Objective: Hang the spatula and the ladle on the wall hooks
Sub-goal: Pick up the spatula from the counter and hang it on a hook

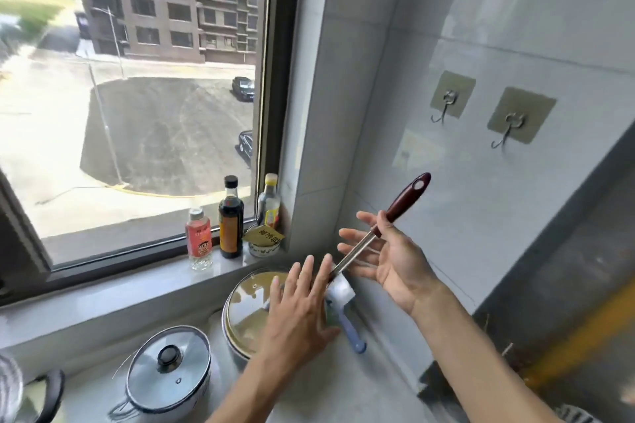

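Note:
A utensil with a dark red handle [407, 197] and a steel shaft points up and right toward the wall. My right hand [395, 261] holds it loosely at the shaft, thumb on top. Its shiny head [342, 288] is partly hidden behind my left hand [302, 306], so I cannot tell spatula from ladle. My left hand is open, with its fingers spread against that head. A blue-handled utensil [354, 336] lies on the counter below. Two adhesive wall hooks, the left hook [446, 106] and the right hook [512, 130], are bare on the tiled wall above.
A pan with a glass lid [247, 312] sits under my left hand. A lidded white pot [168, 364] stands at the lower left. Bottles [231, 216] and a small bowl [263, 244] line the window sill. A dark panel [567, 268] edges the right side.

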{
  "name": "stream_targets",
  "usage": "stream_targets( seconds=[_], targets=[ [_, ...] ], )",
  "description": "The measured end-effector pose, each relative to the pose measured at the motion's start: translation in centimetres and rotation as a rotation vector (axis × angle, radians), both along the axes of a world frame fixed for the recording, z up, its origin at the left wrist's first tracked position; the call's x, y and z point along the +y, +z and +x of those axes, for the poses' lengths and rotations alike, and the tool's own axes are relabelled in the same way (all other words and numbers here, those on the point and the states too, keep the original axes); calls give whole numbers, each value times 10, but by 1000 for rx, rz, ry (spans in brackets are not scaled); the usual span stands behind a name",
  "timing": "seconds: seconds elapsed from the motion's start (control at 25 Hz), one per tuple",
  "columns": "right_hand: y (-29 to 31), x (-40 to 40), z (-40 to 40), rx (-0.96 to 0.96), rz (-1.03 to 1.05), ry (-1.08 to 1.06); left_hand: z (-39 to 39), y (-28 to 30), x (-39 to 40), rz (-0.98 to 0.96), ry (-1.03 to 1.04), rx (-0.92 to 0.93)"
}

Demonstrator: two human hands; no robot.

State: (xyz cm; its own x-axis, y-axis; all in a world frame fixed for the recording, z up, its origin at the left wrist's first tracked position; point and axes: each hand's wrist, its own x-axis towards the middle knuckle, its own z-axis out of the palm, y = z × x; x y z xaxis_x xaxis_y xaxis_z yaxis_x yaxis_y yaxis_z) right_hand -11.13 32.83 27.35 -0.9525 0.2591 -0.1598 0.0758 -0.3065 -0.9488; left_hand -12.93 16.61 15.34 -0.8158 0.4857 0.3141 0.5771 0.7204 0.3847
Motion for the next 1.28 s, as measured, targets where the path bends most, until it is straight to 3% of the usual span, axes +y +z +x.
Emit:
stream_targets(
  seconds=[0.28, 0.72, 1.28],
  targets=[
    [61, 76, -53, 33, 185, 25, -44, 41, 90, 198, 6, -48],
    [59, 119, -120, -17, 275, 62, -92, 42, 141, 215, 18, -78],
    [48, 138, -120, -38, 313, 33, -104, 30, 167, 240, -52, -142]
  ],
)
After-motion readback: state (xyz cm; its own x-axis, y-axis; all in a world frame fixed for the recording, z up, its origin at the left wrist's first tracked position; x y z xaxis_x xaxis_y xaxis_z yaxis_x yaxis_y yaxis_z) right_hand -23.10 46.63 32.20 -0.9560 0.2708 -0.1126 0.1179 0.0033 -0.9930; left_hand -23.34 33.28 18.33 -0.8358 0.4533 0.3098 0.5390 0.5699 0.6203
